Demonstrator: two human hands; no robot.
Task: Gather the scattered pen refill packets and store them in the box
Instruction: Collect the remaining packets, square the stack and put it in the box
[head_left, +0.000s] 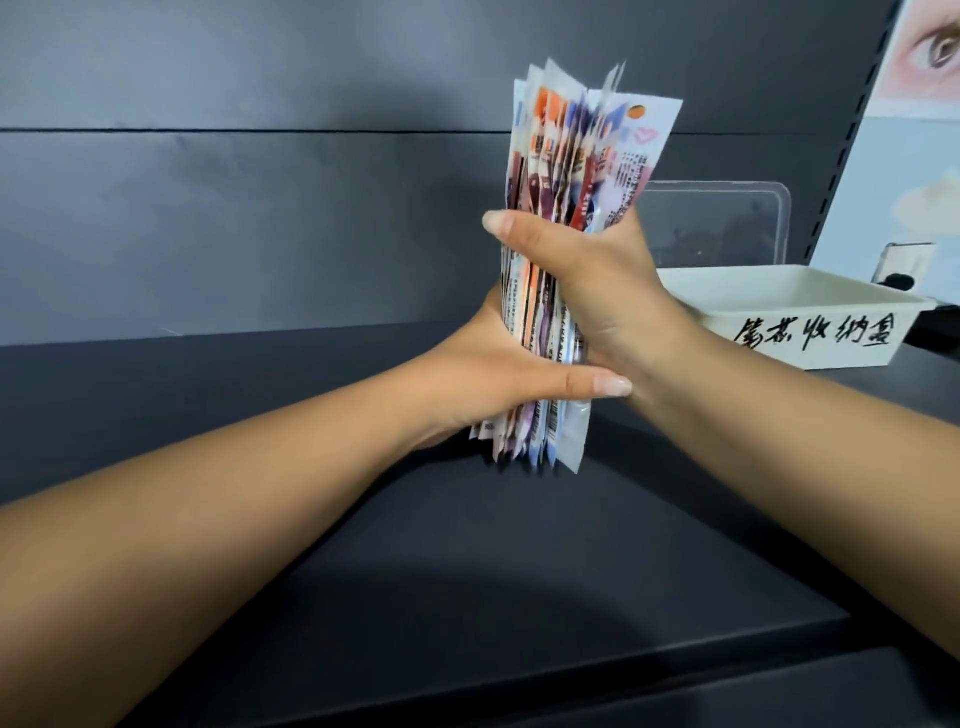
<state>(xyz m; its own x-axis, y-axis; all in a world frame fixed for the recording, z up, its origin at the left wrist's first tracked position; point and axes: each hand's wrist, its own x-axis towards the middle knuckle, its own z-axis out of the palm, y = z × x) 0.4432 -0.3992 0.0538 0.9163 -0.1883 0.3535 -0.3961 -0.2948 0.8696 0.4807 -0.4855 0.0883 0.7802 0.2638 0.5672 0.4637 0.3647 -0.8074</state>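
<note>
In the head view, both hands meet at the centre of the frame around one thick bundle of pen refill packets (566, 218). The bundle stands nearly upright, its long axis running from the upper centre of the frame down to just below the middle, with the top fanning out loosely and the bottom ends uneven. The left hand (498, 379) grips the lower part, thumb laid across the front of the packets. The right hand (597, 275) wraps the middle of the bundle just above it, thumb pointing toward the left of the frame. Both hands are closed tight on the stack; no packet lies loose on the dark shelf (467, 545) that I can see.

The white box (810, 312) sits at the right of the frame, at about the height of the hands and just behind the right forearm, open at the top. It looks empty, though its floor is only partly in sight. The right hand is the nearer one to it. Since the box is long and shallow, the upright bundle will probably have to be carried right and tipped flat so its length runs along the box.

Black handwritten Chinese characters cross the box front; I read the last three as 收纳盒, the first two less surely. The packets carry colourful print and barcodes too blurred to read. A clear lid (727, 223) leans behind the box.
</note>
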